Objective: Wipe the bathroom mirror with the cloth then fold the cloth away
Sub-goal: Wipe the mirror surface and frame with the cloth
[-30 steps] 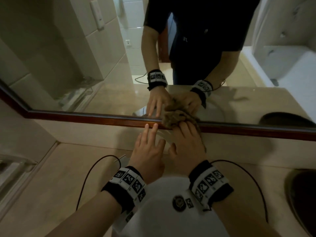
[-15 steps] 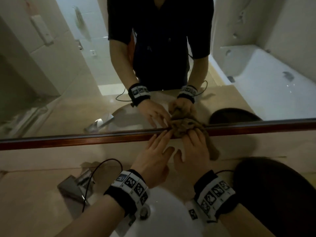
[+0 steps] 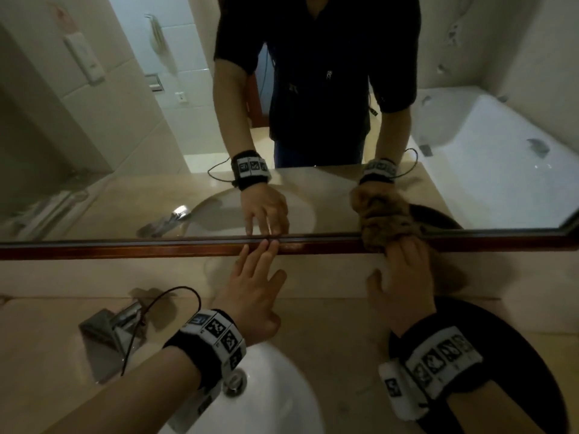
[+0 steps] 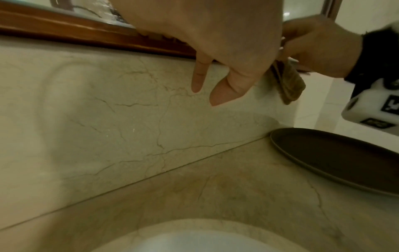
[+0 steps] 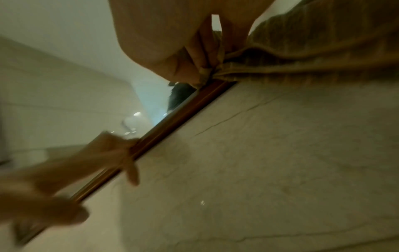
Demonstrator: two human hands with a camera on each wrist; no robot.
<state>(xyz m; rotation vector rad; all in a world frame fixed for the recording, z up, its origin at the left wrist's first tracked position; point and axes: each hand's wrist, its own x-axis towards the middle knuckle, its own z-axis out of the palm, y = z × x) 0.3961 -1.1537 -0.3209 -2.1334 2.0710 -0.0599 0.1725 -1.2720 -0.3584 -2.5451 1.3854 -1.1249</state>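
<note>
The mirror has a red-brown wooden frame along its bottom edge. My right hand grips a bunched brown cloth and presses it onto the frame near the mirror's right end. In the right wrist view its fingers pinch the cloth at the frame. A loose end of the cloth hangs below the right hand. My left hand is flat and empty, its straight fingertips resting on the frame to the left of the cloth.
A white sink basin lies below my wrists, with a chrome faucet to its left. A dark round tray sits on the marble counter under my right wrist. A marble backsplash runs below the frame.
My right hand has slid the cloth to the right along the bottom frame, away from the left hand. The left hand's fingertips stay on the frame.
</note>
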